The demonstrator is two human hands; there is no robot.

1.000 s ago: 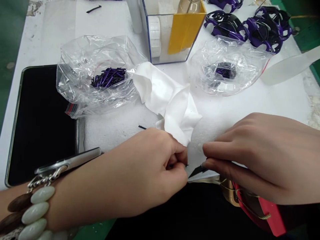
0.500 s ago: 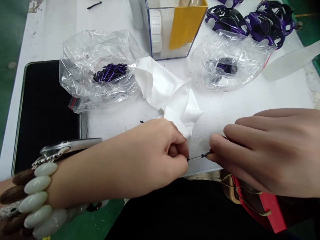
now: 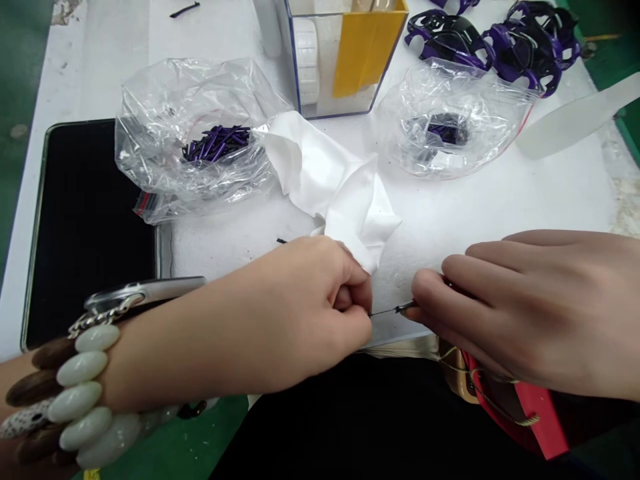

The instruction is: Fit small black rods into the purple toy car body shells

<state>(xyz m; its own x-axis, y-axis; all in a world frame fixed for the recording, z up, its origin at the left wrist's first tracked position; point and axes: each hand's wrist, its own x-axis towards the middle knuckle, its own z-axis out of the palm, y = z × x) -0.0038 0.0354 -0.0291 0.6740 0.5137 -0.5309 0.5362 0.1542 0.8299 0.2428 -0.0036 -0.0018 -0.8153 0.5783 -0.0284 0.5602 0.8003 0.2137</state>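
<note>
My left hand (image 3: 300, 313) is closed in a pinch at the near edge of the white table (image 3: 500, 207), its fingertips on one end of a thin dark pin (image 3: 387, 311). My right hand (image 3: 520, 307) is also pinched, thumb and forefinger gripping the other end of the pin. The pin spans the small gap between the two hands. What else either hand hides inside its fingers cannot be made out. A crumpled white cloth (image 3: 335, 187) lies just behind my left knuckles. A bead bracelet (image 3: 70, 393) circles my left wrist.
Two clear plastic bags hold purple pieces: one at back left (image 3: 200, 143), one at back right (image 3: 450, 130). A clear box with a yellow panel (image 3: 345, 53) stands behind. Purple-black clip shells (image 3: 500, 40) lie at far right. A black tray (image 3: 85, 227) sits left, a loose dark pin (image 3: 185, 9) far back.
A second ago the hands pinched separate bits near the table edge; now a thin pin joins them. Both hands have shifted slightly up, and the right hand has moved a little leftward.
</note>
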